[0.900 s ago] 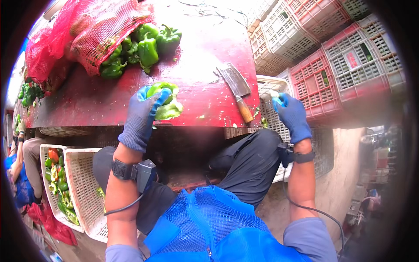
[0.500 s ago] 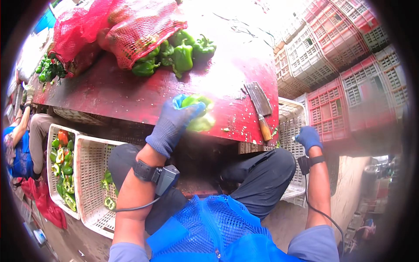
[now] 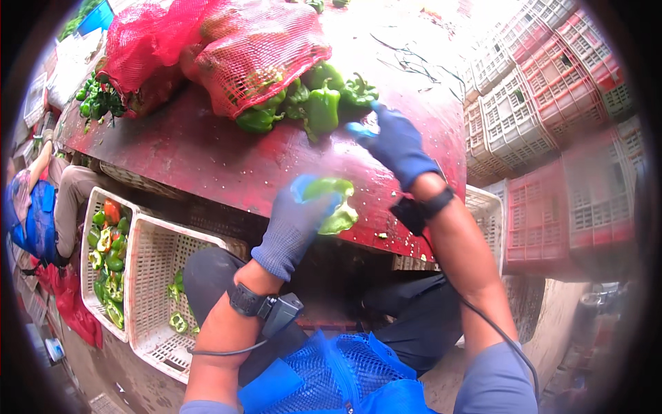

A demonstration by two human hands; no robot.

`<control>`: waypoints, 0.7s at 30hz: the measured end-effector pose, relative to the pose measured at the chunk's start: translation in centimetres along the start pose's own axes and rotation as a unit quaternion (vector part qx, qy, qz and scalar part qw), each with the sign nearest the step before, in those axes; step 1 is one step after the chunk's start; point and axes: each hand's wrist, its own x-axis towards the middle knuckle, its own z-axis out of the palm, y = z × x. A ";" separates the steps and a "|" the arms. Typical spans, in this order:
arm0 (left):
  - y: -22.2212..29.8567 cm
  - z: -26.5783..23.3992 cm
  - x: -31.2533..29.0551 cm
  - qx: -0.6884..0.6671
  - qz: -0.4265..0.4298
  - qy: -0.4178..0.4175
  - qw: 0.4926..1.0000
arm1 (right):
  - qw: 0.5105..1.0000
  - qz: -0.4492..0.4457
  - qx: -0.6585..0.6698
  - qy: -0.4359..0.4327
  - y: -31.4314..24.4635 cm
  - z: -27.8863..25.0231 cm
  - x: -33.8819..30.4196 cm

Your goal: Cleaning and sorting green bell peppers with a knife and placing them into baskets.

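Observation:
My left hand [image 3: 293, 221], in a blue glove, grips a cut-open green bell pepper [image 3: 336, 215] just off the near edge of the red tabletop [image 3: 200, 165]. My right hand [image 3: 398, 143], also gloved, reaches over the table with thumb and forefinger apart and nothing between them. Its fingertips are nearest to a pile of whole green bell peppers [image 3: 323, 109], which spill from a red mesh sack [image 3: 258, 52]. The cleaver with a wooden handle that lay at the table's right side is hidden behind my right hand and forearm.
Left of my knees stand a white crate [image 3: 141, 276] with a few cut peppers and another crate [image 3: 88, 276] full of pepper pieces. A white crate [image 3: 489, 203] sits beyond my right forearm. Stacked red and white crates [image 3: 545, 110] rise at right. A person [image 3: 38, 207] works at far left.
My right hand has swung from above the right-hand crate up over the table toward the peppers. The left hand still holds the cut pepper. The whole view has shifted slightly.

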 end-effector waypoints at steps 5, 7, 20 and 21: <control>-0.7 -1.4 0.8 -0.054 -0.003 0.069 0.996 | 0.999 0.021 -0.046 -0.003 -5.7 3.7 5.4; -0.7 -1.7 0.9 -0.024 0.036 0.081 0.996 | 0.997 0.023 -0.074 0.031 -6.4 5.0 6.4; -5.5 -2.7 4.1 0.250 0.002 0.100 0.963 | 0.991 0.004 0.133 0.012 -0.7 6.0 1.6; -5.0 -2.5 3.8 0.364 0.034 0.115 0.924 | 0.988 -0.004 0.150 -0.034 -0.3 4.5 -0.1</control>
